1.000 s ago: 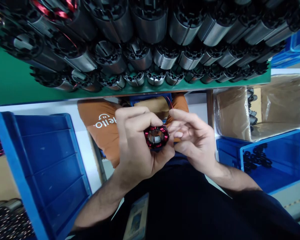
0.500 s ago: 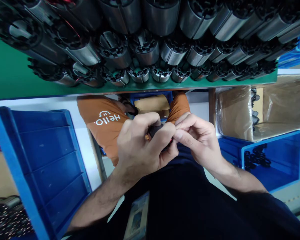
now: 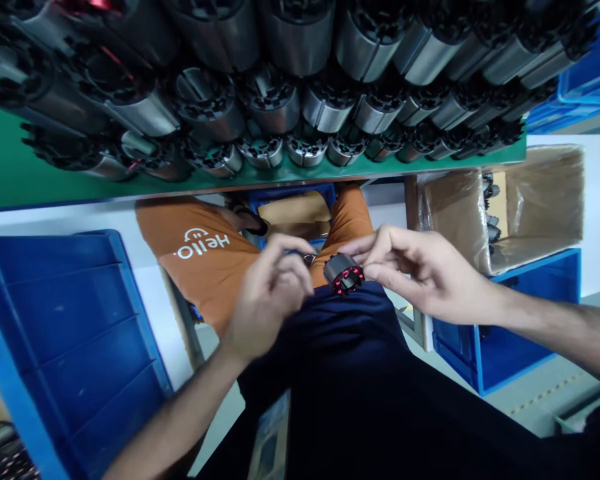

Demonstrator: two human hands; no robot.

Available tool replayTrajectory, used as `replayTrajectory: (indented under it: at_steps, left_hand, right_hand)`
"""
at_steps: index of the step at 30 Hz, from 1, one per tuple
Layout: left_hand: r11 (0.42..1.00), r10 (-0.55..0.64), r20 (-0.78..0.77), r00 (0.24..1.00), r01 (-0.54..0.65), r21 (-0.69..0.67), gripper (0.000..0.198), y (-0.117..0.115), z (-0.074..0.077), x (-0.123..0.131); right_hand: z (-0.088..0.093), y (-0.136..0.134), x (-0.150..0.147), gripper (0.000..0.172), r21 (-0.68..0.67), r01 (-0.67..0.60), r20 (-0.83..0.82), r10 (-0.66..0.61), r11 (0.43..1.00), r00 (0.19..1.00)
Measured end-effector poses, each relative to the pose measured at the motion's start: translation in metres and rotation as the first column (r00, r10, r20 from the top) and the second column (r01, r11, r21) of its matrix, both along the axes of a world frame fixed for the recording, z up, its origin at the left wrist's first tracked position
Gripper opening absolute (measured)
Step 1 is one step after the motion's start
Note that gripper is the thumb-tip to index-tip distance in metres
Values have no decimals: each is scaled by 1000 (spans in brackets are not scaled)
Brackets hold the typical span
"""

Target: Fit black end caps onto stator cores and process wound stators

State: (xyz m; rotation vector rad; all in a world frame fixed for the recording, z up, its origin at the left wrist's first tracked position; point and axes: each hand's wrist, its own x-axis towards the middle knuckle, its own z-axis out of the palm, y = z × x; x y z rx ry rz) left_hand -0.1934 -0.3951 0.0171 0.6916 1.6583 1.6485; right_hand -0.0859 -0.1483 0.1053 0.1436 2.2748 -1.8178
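A small stator (image 3: 344, 273) with a dark ring-shaped core and red wire windings hangs above my lap. My right hand (image 3: 423, 270) pinches its right edge between thumb and fingers. To the left, apart from the stator, is my left hand (image 3: 270, 297), slightly blurred, its fingers loosely bent and spread with nothing plainly in them. Above both hands, rows of larger silver-cased stators (image 3: 327, 110) stand on the green tabletop (image 3: 0, 167).
A large blue crate (image 3: 80, 320) is at my left. On the right, a plastic-lined carton (image 3: 545, 207) with dark parts sits above a blue bin (image 3: 520, 347). Between my orange-covered legs, another blue bin (image 3: 293, 195) holds cardboard under the table.
My left hand has let go of the stator and moved left and down. The stator now shows fully, held by my right hand alone. The view has shifted slightly.
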Motion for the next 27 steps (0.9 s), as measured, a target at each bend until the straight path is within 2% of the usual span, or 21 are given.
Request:
replayTrajectory:
  at_steps: [1, 2, 3, 4, 5, 6, 7, 8, 9, 10, 11, 12, 14, 16, 17, 19, 21, 22, 24, 25, 27]
  left_hand:
    - [989, 144, -299, 943, -147, 13, 64, -1, 1, 5]
    - [969, 230, -565, 793, -238, 60, 63, 0, 3, 9]
    - [958, 253, -745, 618, -265, 106, 60, 1, 7, 12]
    - [959, 244, -834, 495, -251, 132, 53, 3, 12, 14]
    - [966, 229, -854, 468, -218, 140, 43, 6, 18, 14]
    - [976, 201, -816, 541, -177, 123, 35, 8, 23, 13]
    - [990, 138, -713, 687, -112, 83, 29, 9, 28, 10]
    - [999, 23, -538, 843, -2, 39, 24, 9, 32, 6]
    - [991, -114, -329, 937, 131, 28, 19, 8, 36, 2]
    - [970, -231, -147, 962, 240, 42, 17, 6, 39, -1]
    - [953, -296, -38, 954, 298, 50, 18, 4, 40, -4]
    - [954, -298, -16, 954, 299, 39, 23, 1, 42, -7]
    - [988, -156, -164, 974, 155, -18, 36, -3, 42, -8]
    - [1000, -11, -373, 928, 16, 10, 32, -5, 42, -6]
    - [999, 34, -456, 889, -12, 50, 27, -6, 42, -5]
    - [995, 86, -604, 793, -39, 90, 24, -7, 43, -3]
    - [993, 119, -725, 678, -71, 97, 24, -10, 45, -2]
    - [993, 119, -764, 634, -80, 88, 25, -12, 46, -2]
    - [994, 105, -801, 589, -96, 60, 29, -13, 47, -2]
    - [995, 84, -797, 598, -98, 31, 32, -13, 48, -2]
    - [997, 5, -714, 700, -60, -51, 37, -9, 48, -2]
  right_hand:
    - [-4, -2, 4, 17, -80, 36, 87, -29, 996, 996]
    - [-8, -5, 5, 22, -137, 50, 137, -31, 989, 990]
    - [-10, -7, 5, 24, -150, 41, 139, -20, 988, 990]
    - [-12, -8, 4, 24, -111, 17, 90, -7, 994, 996]
    - [-11, -8, 0, 22, -22, -16, -16, 15, 1000, 1000]
    - [-9, -7, -5, 20, 93, -47, -147, 60, 995, 987]
    - [-6, -4, -11, 18, 203, -73, -269, 128, 976, 955]
    - [-1, 0, -16, 14, 292, -108, -372, 217, 950, 903]
    - [4, 6, -21, 10, 365, -151, -436, 312, 919, 844]
    - [10, 12, -24, 10, 411, -173, -479, 374, 895, 794]
    - [15, 18, -26, 14, 430, -179, -486, 394, 885, 780]
    - [19, 24, -26, 18, 419, -169, -463, 370, 892, 806]
    - [22, 32, -23, 27, 294, -152, -315, 246, 944, 917]
    - [17, 33, -19, 31, 7, -170, -16, 170, 985, 985]
    - [13, 31, -17, 28, -153, -181, 130, 201, 972, 971]
    - [2, 23, -14, 24, -414, -133, 329, 284, 900, 900]
    - [-7, 14, -14, 27, -536, -43, 444, 324, 843, 835]
    - [-9, 10, -14, 29, -545, -23, 455, 319, 838, 831]
    - [-7, 5, -16, 31, -432, -58, 369, 235, 900, 899]
    - [-4, 4, -18, 30, -336, -85, 287, 188, 938, 939]
    - [7, 6, -21, 35, -153, -107, 142, 129, 982, 981]
